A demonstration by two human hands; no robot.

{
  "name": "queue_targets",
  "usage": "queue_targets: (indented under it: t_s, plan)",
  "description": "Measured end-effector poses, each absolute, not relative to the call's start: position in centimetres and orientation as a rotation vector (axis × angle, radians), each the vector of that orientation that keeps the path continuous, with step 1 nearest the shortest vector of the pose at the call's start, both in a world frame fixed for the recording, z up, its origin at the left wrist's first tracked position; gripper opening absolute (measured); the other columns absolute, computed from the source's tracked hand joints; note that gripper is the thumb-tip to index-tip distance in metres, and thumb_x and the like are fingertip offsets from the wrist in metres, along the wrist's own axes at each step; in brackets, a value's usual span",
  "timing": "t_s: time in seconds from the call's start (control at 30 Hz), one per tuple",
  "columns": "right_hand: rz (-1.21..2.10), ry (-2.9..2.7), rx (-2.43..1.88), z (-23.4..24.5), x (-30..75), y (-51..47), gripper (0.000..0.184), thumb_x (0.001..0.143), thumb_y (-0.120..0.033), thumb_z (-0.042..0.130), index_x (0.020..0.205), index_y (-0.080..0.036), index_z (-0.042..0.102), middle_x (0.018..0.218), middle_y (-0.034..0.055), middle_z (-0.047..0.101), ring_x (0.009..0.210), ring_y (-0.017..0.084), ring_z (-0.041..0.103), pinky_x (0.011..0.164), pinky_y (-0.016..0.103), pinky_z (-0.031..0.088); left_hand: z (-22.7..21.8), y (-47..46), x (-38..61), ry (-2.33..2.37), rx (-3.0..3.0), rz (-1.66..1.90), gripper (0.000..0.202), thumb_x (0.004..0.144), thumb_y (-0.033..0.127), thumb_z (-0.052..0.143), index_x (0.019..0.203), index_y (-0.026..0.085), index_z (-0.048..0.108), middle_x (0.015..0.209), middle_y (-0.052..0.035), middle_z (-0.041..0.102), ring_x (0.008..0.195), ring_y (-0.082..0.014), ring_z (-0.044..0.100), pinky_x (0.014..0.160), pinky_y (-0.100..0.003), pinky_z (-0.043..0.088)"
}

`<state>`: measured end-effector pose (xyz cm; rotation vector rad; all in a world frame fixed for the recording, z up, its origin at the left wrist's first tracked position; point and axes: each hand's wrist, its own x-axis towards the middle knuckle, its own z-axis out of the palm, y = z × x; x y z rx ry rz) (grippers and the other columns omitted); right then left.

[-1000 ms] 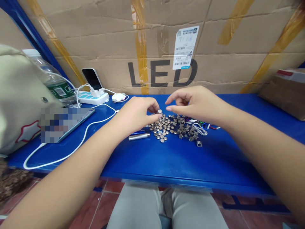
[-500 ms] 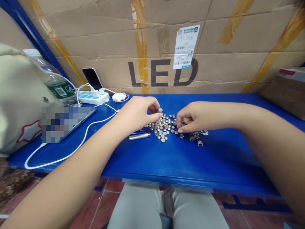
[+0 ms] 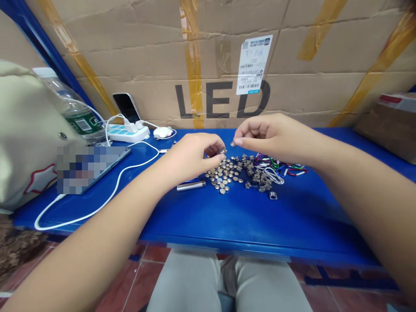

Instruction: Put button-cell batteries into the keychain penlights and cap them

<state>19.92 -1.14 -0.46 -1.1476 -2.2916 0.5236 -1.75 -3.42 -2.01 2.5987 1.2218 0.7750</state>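
A heap of small silver button cells (image 3: 227, 173) lies on the blue table (image 3: 227, 216). My left hand (image 3: 191, 156) is curled just above the heap's left side, its fingertips pinching a small stack of cells (image 3: 222, 151). My right hand (image 3: 269, 136) hovers over the heap's far side, thumb and forefinger pinched on a single button cell (image 3: 233, 143) close to the left hand's stack. A silver metal tube (image 3: 191, 186) lies beside the heap under my left wrist. Colourful carabiner clips (image 3: 282, 167) lie below my right hand.
A large cardboard box marked LED (image 3: 224, 65) walls off the back. At left stand a beige bag (image 3: 26, 130), a water bottle (image 3: 73, 110), a power strip (image 3: 128, 132) with a white cable (image 3: 107, 195), a leaning phone (image 3: 126, 106) and a flat phone (image 3: 87, 167). Another box (image 3: 390, 125) sits at right.
My right hand dipped into the heap, then rose with one cell pinched and came up beside the left hand. My left hand stayed in place holding its stack.
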Motion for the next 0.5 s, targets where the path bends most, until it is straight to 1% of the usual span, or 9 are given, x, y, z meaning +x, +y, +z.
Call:
queue_targets:
  t_s: [0.13,0.27,0.37,0.5]
  plan:
    - [0.594,-2.226,-1.096,-1.06,19.21,-1.08,0.021,0.083,-0.043,0.062,0.085,-0.022,0.064,0.064,-0.0029,0.053,0.059,0.012,0.045,0.055,0.028,0.034,-2.16,-3.38,-1.72,1.165,2.544,0.852,0.014,0.087,0.028,0.061,0.092,0.017,0.067,0.087,-0.0010,0.071,0.078,-0.0135,0.065,0.073,-0.026,0.049]
    - [0.631,-2.245,-1.107,-1.21,18.99,-1.01,0.020,0.083,-0.042,0.061,0.083,-0.021,0.063,0.061,-0.0044,0.049,0.056,0.011,0.041,0.054,0.028,0.031,-2.35,-3.37,-1.55,1.206,2.426,0.847,0.013,0.085,0.028,0.063,0.091,0.017,0.067,0.088,-0.0020,0.072,0.075,-0.0137,0.064,0.070,-0.026,0.049]
    - [0.632,-2.262,-1.121,-1.12,19.03,-1.00,0.021,0.083,-0.042,0.059,0.084,-0.021,0.062,0.060,-0.0052,0.049,0.055,0.010,0.040,0.054,0.028,0.030,-2.50,-3.28,-1.46,1.212,2.355,0.867,0.013,0.085,0.028,0.064,0.092,0.017,0.068,0.086,-0.0024,0.072,0.074,-0.0136,0.064,0.070,-0.027,0.050]
    - [0.615,-2.287,-1.115,-1.03,19.06,-1.06,0.022,0.084,-0.042,0.057,0.085,-0.020,0.061,0.062,-0.0046,0.052,0.057,0.011,0.043,0.055,0.028,0.031,-2.59,-3.07,-1.46,1.222,2.332,0.896,0.016,0.084,0.029,0.065,0.094,0.017,0.069,0.086,-0.0025,0.072,0.074,-0.0133,0.063,0.070,-0.027,0.050]
